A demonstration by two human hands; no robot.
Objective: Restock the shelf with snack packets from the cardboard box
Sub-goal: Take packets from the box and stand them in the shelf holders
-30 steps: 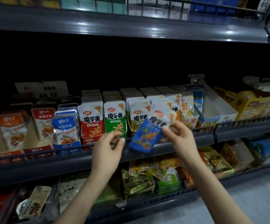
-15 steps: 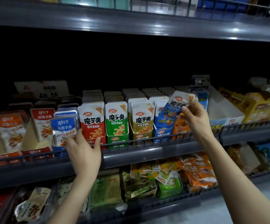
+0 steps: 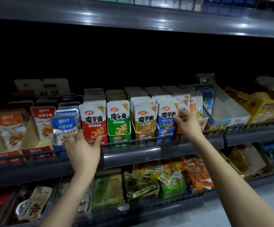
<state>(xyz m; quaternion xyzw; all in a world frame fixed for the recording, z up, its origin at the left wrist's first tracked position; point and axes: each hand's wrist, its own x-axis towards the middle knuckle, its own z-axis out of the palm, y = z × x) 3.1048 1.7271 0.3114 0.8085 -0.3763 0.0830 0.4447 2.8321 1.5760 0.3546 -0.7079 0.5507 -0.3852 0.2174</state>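
Your right hand (image 3: 188, 124) pinches the right edge of the blue packet (image 3: 166, 118), upright at its row's front on the shelf (image 3: 149, 155), probably to square it; your left hand (image 3: 83, 149), well apart, rests loose-fingered, its thumb touching the red packet (image 3: 94, 122), likely steadying.

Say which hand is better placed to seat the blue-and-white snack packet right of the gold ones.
Right. The right hand has its fingers at the right edge of the blue-and-white snack packet; the left hand sits rows away, at the red-and-white snack packets.
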